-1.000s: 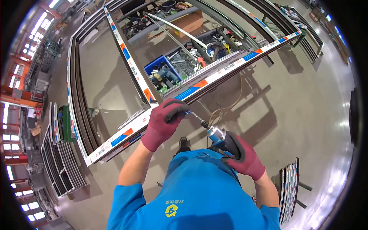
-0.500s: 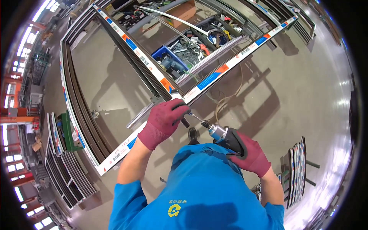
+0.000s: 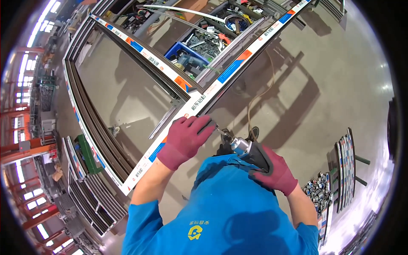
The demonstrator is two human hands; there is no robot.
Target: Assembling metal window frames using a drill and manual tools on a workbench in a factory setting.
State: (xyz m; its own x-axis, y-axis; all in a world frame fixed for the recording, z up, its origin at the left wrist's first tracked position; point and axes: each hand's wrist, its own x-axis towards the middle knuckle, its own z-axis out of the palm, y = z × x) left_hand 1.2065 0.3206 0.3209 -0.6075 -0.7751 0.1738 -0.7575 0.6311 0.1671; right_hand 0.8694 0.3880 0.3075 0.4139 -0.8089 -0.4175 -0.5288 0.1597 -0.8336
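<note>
- Right hand (image 3: 275,170) wrapped tight around power drill (image 3: 250,152); bit points up-left at frame rail (image 3: 178,123).
- Left hand (image 3: 185,139) fingers curled, pressing on rail, which runs diagonally lower-left to upper-right.

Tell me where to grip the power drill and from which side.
Grip the drill by its dark handle at the rear, coming from the right, as the right hand does now. The silver chuck and bit point left toward the frame, where the left hand rests, so the front end stays clear.
</note>
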